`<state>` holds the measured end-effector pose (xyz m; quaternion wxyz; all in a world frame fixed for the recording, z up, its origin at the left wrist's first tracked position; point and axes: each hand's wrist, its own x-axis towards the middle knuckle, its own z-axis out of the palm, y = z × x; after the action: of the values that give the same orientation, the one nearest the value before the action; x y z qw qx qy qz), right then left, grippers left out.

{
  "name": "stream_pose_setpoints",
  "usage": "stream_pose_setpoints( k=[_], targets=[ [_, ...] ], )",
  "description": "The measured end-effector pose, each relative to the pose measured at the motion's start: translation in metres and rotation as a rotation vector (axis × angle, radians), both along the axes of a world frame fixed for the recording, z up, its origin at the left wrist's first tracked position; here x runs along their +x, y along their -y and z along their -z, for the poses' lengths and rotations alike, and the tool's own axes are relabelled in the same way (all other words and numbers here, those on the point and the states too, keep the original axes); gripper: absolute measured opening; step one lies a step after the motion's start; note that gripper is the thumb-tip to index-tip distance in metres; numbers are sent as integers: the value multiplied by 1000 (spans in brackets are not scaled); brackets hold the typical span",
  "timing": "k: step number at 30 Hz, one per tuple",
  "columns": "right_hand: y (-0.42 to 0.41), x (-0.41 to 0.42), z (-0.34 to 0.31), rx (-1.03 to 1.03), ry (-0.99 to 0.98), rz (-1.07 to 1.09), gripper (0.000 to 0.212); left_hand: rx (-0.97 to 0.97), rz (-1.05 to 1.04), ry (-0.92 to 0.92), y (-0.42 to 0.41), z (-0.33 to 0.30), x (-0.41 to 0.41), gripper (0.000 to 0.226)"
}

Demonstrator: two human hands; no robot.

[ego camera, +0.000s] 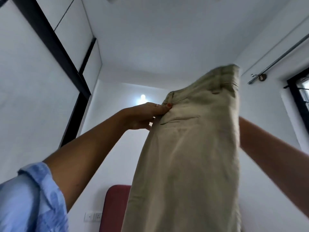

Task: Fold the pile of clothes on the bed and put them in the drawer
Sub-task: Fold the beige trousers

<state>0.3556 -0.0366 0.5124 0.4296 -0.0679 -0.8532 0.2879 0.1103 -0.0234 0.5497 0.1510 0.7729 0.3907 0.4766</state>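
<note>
I am holding the beige cotton trousers [189, 148] up high to shake them straight before folding. To do it well, I judge I should match the two waist corners level, let the legs hang free and line up the seams before bringing them down. My left hand [147, 115] pinches the waistband at its left edge, thumb over the cloth. My right hand is hidden behind the fabric, only the forearm showing at the right, so I cannot tell its grip. The trousers hang between both arms.

No text, label, brand, number or sign can be read anywhere in the head view.
</note>
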Motion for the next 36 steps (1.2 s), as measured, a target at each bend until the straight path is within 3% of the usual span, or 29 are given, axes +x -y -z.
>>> stream_pose_setpoints(
  k=[1, 2, 3, 4, 6, 10, 15, 16, 18, 19, 22, 26, 28, 32, 36],
  targets=[
    [-14, 14, -10, 66, 75, 66, 79, -10, -2, -18, -1, 4, -1, 47],
    [-16, 15, -21, 80, 62, 172, 72, -17, -9, -34, -4, 8, -2, 46],
    [-22, 23, -32, 129, 59, 276, 103, -10, -24, -56, -7, 11, -1, 45],
    [-15, 27, -43, 173, 120, 490, 110, 2, -47, -81, -13, 15, 1, 44],
    [-1, 20, -70, 103, 412, 657, 89, 59, -126, -116, -23, 21, 6, 40],
    [9, 14, -102, 116, 484, 845, 115, 197, -243, -60, -44, 28, 22, 39],
    [-21, -2, -76, 19, 610, 781, 94, 326, -223, -95, -41, 28, 38, 53],
    [-33, -3, -72, 23, 590, 716, 79, 359, -220, -113, -37, 27, 40, 52],
    [-50, -8, -61, 48, 589, 601, 28, 418, -219, -168, -26, 26, 44, 44],
    [-54, -11, -57, 55, 569, 565, 18, 440, -217, -189, -22, 25, 44, 42],
    [-60, -15, -60, 22, 547, 501, 18, 465, -175, -221, -14, 22, 40, 47],
    [-54, -8, -63, -136, 758, 472, 41, 472, -117, -273, -11, 18, 40, 40],
    [-50, -10, -61, -108, 777, 524, 36, 482, -175, -287, -12, 19, 41, 43],
    [-43, -25, -57, 167, 497, 686, 12, 463, -279, -124, -22, 19, 34, 40],
    [-38, -46, -71, 589, 302, 1084, 19, 340, -227, 33, -15, 15, 26, 33]
  ],
)
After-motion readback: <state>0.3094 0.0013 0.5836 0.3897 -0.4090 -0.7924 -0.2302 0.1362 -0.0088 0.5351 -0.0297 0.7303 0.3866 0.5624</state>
